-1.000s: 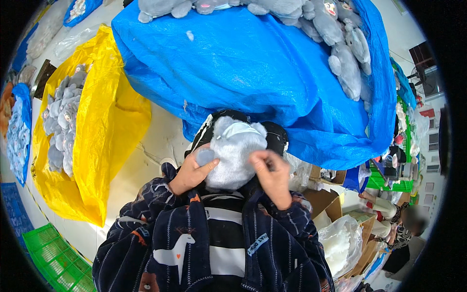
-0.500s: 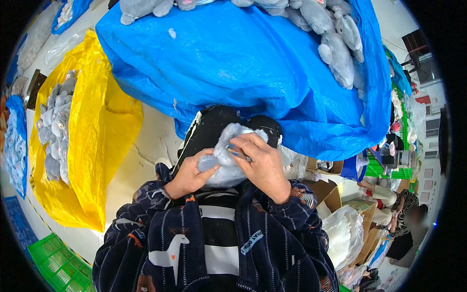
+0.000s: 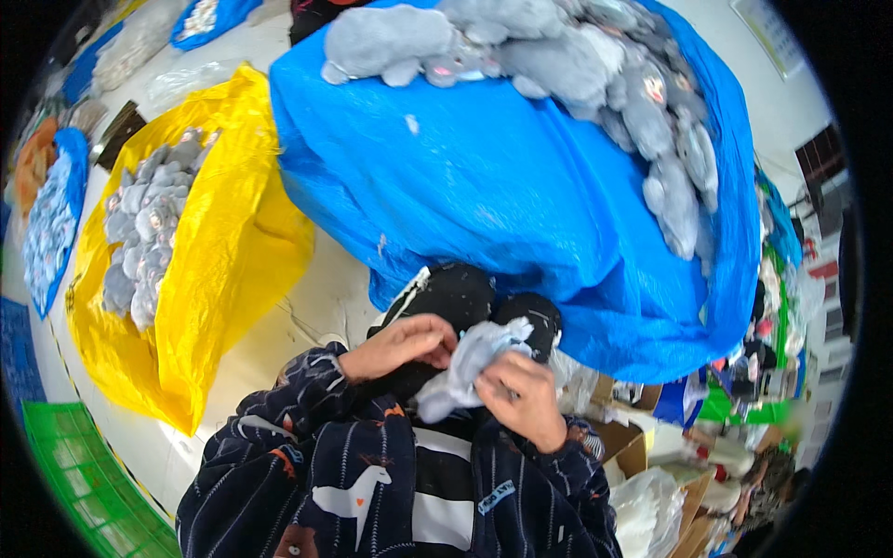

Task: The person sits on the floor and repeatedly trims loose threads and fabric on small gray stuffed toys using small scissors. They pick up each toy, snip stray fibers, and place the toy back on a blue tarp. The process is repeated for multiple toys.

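Note:
A small crumpled grey fabric piece [image 3: 462,372] is squeezed between both hands over my lap. My left hand [image 3: 402,342] pinches its upper left side, and my right hand [image 3: 519,398] grips it from the right with fingers curled around it. Just beyond the hands lie my dark trouser legs [image 3: 456,296]. In front of me stands a big blue plastic sack [image 3: 521,205] heaped with grey plush toys [image 3: 595,65].
A yellow sack [image 3: 223,251] holding more grey plush pieces [image 3: 139,232] stands to the left. A green crate [image 3: 84,484] sits at lower left. Cardboard boxes [image 3: 633,446] and clear plastic bags [image 3: 651,511] lie at lower right. A blue bag [image 3: 51,219] is at far left.
The grey piece was spread wide between my hands; now it is crumpled small and held lower, with my hands close together. The view has tilted, showing more of the blue sack's top.

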A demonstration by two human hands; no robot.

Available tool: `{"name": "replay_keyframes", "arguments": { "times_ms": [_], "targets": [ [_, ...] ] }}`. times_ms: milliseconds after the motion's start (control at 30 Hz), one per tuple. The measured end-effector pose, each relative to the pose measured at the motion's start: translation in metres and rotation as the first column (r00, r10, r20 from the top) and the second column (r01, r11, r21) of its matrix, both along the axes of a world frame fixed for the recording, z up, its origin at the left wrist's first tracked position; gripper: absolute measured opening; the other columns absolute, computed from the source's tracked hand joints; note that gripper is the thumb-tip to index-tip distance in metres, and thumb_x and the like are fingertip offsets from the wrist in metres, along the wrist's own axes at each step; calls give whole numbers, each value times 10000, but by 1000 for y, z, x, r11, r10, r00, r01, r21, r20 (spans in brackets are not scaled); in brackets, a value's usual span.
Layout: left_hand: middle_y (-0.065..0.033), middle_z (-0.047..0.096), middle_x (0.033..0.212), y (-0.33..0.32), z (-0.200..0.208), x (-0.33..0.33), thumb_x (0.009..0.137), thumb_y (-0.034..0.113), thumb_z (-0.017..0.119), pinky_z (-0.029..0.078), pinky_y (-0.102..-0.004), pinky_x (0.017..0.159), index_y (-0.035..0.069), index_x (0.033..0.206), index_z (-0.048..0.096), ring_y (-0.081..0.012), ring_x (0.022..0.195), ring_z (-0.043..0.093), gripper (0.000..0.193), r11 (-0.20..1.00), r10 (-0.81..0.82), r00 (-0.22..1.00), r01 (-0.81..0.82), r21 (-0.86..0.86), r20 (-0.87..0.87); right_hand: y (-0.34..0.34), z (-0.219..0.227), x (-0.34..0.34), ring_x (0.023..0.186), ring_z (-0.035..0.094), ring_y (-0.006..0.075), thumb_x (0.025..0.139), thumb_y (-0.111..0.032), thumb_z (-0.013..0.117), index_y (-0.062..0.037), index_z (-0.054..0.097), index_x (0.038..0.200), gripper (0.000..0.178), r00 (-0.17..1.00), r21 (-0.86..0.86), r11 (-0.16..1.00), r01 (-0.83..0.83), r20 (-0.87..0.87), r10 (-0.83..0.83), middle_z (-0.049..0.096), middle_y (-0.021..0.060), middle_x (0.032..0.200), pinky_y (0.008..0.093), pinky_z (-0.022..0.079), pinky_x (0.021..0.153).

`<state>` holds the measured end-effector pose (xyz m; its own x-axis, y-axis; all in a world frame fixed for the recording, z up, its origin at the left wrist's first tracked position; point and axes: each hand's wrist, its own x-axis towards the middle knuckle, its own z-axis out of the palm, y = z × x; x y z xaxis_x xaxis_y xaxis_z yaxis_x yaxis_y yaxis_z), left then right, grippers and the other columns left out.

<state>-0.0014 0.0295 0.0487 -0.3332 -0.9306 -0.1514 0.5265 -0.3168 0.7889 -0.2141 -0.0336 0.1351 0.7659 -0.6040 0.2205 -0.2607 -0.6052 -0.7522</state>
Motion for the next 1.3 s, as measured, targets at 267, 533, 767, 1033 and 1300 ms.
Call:
{"name": "replay_keyframes", "arguments": {
  "times_ms": [267, 533, 767, 1033, 1300],
  "targets": [
    [-78, 444, 1303, -46, 14, 10, 674, 319, 815, 346, -345, 1013, 64, 1371, 350, -174, 1197, 429, 876, 931, -253, 965, 263, -252, 69, -11, 25, 1, 476, 553, 178, 683, -10, 684, -44, 647, 752, 85, 950, -105, 990, -89, 291, 116, 577, 52, 602, 274, 406, 430],
    [31, 491, 710, -1, 45, 0, 771, 93, 746, 363, -185, 606, 41, 923, 557, -10, 682, 445, 248, 944, 131, 869, 37, -326, 477, -29, 25, -21, 730, 628, 178, 808, -128, 691, 11, 653, 976, 221, 986, 292, 943, -163, 74, 148, 651, 113, 842, 273, 478, 629],
    [-68, 567, 1156, -3, 33, -3, 746, 127, 765, 439, -272, 869, 20, 1287, 457, -107, 1021, 521, 631, 917, -95, 913, 235, -323, 396, -22, 47, -19, 807, 640, 183, 788, -15, 660, 22, 651, 984, 200, 948, 437, 845, -309, 68, 312, 647, 124, 933, 290, 505, 696],
    [-144, 608, 904, -10, 49, -39, 665, 126, 759, 491, -352, 725, 9, 1034, 585, -322, 823, 617, 425, 735, 596, 526, -52, -676, 607, -11, 51, -11, 709, 627, 200, 710, -37, 723, -66, 669, 971, 268, 995, -262, 963, 57, 90, -35, 634, 95, 966, 296, 501, 569],
    [-191, 572, 1098, -16, 30, -60, 699, 106, 729, 482, -412, 818, 35, 1208, 451, -386, 993, 570, 584, 803, 497, 585, -32, -595, 640, 17, 3, -16, 684, 629, 213, 725, -95, 631, -93, 585, 1079, 358, 920, -487, 872, 55, -315, -234, 550, 52, 946, 328, 502, 566]
  ]
}}
